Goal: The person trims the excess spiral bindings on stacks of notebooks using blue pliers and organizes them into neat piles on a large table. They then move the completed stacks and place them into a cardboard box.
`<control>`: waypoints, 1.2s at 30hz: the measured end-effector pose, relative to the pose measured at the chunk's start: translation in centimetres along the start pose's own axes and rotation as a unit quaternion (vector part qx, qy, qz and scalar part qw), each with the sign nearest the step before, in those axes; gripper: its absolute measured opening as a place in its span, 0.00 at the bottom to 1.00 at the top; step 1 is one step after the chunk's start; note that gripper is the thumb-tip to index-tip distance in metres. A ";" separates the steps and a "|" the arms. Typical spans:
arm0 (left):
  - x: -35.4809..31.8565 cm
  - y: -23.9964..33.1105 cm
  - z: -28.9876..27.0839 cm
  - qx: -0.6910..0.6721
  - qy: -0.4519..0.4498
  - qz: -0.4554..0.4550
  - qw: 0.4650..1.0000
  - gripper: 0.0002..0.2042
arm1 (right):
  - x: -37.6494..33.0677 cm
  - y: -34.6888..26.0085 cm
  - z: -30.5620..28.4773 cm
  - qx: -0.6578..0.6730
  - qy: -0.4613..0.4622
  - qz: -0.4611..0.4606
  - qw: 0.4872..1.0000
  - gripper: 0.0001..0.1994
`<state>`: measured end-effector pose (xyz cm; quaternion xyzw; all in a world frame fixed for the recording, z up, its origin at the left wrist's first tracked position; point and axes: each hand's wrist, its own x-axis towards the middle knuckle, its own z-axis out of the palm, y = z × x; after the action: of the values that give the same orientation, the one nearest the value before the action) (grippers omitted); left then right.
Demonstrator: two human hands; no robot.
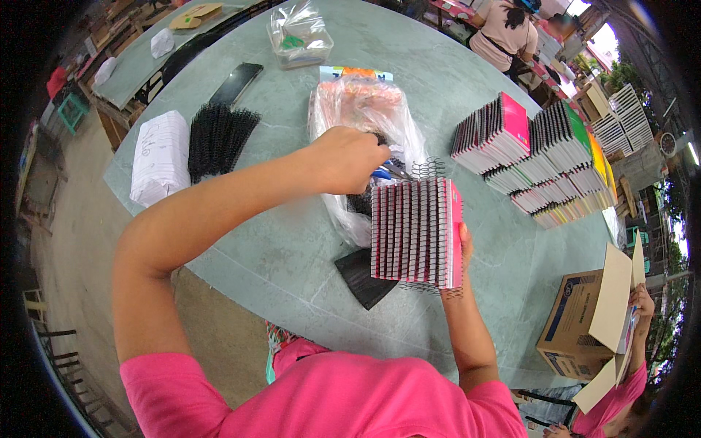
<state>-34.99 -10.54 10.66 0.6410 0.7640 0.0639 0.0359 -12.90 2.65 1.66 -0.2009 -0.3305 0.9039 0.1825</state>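
Note:
My right hand (465,248) grips a stack of pink-covered spiral notebooks (409,233) from its right side and holds it over the table. Loose ends of black coil stick out past the stack's top and bottom edges. Closed around blue-handled pliers (382,174), my left hand (350,159) is at the stack's upper left corner. The metal jaws point toward the protruding coil ends; whether they touch a wire I cannot tell. Behind my left hand lies a clear plastic bag (365,109) with dark bits of coil inside. A black pouch-like piece (364,279) lies partly under the stack.
Bundled black coils (219,139) lie beside a white wrapped package (159,157) and a phone (237,84). At the back stands a clear plastic tub (301,44). Notebook stacks (533,157) fill the right. Another person's hand (642,301) touches an open carton (584,314).

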 end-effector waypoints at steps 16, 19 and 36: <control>0.1 1.3 -1.5 0.085 0.099 0.045 0.990 0.20 | 0.2 0.1 -0.2 0.041 -0.023 0.004 0.999 0.31; 0.0 1.2 -1.8 0.078 0.100 0.036 0.991 0.20 | 0.3 0.1 -0.9 0.047 -0.031 0.010 0.998 0.31; 0.2 -1.2 -1.7 0.036 -0.006 -0.040 0.999 0.16 | 1.0 0.9 -1.0 0.055 -0.042 0.015 0.998 0.31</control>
<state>-36.40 -10.63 12.22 0.6110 0.7908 0.0308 0.0198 -13.45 2.98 0.06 -0.1573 -0.2850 0.9309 0.1658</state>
